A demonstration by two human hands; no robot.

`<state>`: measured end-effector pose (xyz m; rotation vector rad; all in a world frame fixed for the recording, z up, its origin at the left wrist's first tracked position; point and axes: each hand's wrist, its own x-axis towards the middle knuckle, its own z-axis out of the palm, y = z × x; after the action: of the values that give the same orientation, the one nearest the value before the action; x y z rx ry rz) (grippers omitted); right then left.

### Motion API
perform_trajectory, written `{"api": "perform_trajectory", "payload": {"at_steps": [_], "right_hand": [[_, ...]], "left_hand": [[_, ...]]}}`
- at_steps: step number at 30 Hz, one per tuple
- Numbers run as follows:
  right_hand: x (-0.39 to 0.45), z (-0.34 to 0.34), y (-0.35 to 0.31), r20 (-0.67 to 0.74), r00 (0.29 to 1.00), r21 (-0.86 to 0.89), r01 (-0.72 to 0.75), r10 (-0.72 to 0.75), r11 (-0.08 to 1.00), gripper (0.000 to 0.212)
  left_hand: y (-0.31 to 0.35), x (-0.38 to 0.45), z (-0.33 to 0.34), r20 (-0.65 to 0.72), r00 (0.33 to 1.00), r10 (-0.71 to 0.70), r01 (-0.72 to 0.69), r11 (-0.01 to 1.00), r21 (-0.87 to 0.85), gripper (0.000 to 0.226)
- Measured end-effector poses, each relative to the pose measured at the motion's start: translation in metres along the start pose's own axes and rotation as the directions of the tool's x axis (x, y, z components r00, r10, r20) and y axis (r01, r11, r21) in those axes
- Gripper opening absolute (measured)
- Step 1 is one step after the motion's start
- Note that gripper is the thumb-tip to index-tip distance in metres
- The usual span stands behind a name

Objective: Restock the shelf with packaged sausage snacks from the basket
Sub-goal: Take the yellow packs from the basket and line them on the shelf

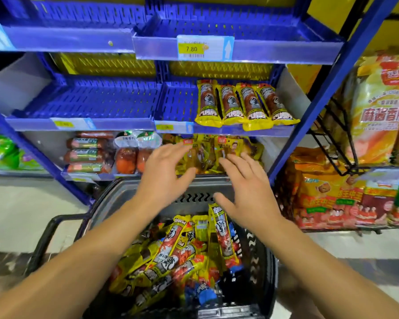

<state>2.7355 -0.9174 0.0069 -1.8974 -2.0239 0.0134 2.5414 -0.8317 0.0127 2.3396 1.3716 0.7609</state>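
A dark shopping basket [134,192] stands on the floor below me, heaped with yellow-and-red packaged sausage snacks [171,252]. Several matching packs [244,104] lie side by side on the right half of the blue middle shelf [97,100]; its left half is bare. My left hand [166,173] and my right hand [247,187] hover above the basket's far rim with fingers spread, holding nothing. One pack [224,236] stands upright in the basket just under my right hand.
The bottom shelf behind my hands holds yellow snack packs [205,153], red sausages [88,153] and round packs [127,155]. A wire rack [332,143] at the right carries big orange bags. A 7.80 price tag [194,48] hangs on the upper shelf.
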Motion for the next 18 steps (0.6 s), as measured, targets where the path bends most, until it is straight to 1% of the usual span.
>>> {"api": "perform_trajectory", "payload": {"at_steps": [2, 4, 7, 9, 11, 13, 16, 18], "right_hand": [[-0.02, 0.024, -0.002, 0.076, 0.997, 0.031, -0.02, 0.018, 0.999, 0.075], [-0.039, 0.052, 0.003, 0.18, 0.982, 0.048, -0.059, 0.049, 0.997, 0.077], [-0.059, 0.088, 0.009, 0.33, 0.94, 0.033, -0.097, 0.081, 0.995, 0.081], [-0.066, 0.106, 0.009, 0.418, 0.903, 0.031, -0.118, 0.094, 0.993, 0.079], [-0.071, 0.126, 0.007, 0.527, 0.842, 0.049, -0.165, 0.115, 0.985, 0.079], [-0.075, 0.148, 0.005, 0.623, 0.767, 0.078, -0.257, 0.154, 0.963, 0.08], [-0.077, 0.176, -0.001, 0.726, 0.647, 0.082, -0.416, 0.232, 0.906, 0.074], [-0.075, 0.188, -0.007, 0.778, 0.567, 0.07, -0.508, 0.272, 0.858, 0.07]], "left_hand": [[-0.011, -0.028, 0.013, 0.062, 0.998, -0.022, 0.021, 1.0, 0.016, 0.06], [-0.025, -0.053, 0.026, 0.14, 0.988, -0.064, 0.059, 0.998, 0.038, 0.063], [-0.041, -0.089, 0.04, 0.234, 0.959, -0.158, 0.148, 0.987, 0.06, 0.062], [-0.053, -0.11, 0.05, 0.252, 0.947, -0.199, 0.184, 0.979, 0.083, 0.061], [-0.069, -0.129, 0.06, 0.291, 0.932, -0.216, 0.192, 0.975, 0.107, 0.063], [-0.083, -0.145, 0.065, 0.347, 0.902, -0.259, 0.232, 0.966, 0.118, 0.063], [-0.091, -0.163, 0.065, 0.347, 0.87, -0.352, 0.341, 0.935, 0.094, 0.057], [-0.092, -0.171, 0.065, 0.354, 0.852, -0.386, 0.375, 0.921, 0.102, 0.056]]}}
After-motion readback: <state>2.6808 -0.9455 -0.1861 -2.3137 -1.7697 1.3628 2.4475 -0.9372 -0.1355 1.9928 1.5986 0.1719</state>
